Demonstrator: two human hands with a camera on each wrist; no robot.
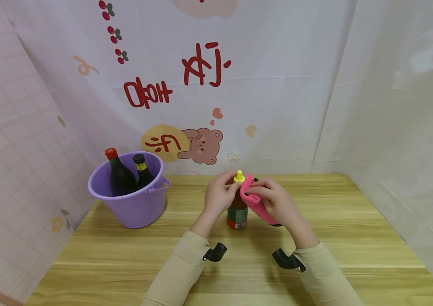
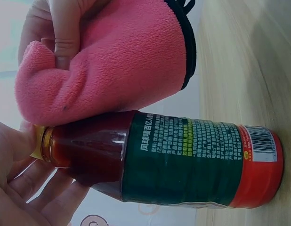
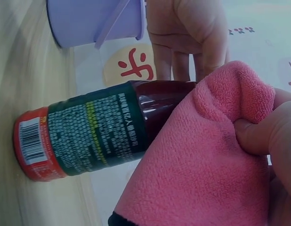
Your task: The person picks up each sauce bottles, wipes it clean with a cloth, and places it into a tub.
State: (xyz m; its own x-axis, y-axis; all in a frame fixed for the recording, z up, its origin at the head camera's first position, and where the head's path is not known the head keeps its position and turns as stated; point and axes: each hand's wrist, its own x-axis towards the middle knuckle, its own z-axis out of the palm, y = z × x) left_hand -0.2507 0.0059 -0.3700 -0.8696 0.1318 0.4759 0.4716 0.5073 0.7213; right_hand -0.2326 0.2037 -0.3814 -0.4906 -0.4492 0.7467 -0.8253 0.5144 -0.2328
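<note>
A sauce bottle [image 1: 237, 216] with a yellow cap [image 1: 239, 176], dark red contents and a green label [image 2: 183, 160] stands upright on the wooden table. My left hand [image 1: 219, 194] holds it by the neck, thumb near the cap and fingers behind. A pink cloth [image 1: 261, 209] with a black edge hangs from my right hand [image 1: 279, 203], whose thumb presses into the folded fabric. The cloth's fold lies against the bottle's neck and shoulder, covering part of them in the right wrist view.
To the left, a purple bucket [image 1: 140, 208] holds a dark bottle with a red cap [image 1: 121, 176] and another with a black cap [image 1: 143, 174]. A printed white curtain [image 1: 277, 85] hangs behind the wooden table [image 1: 335, 238].
</note>
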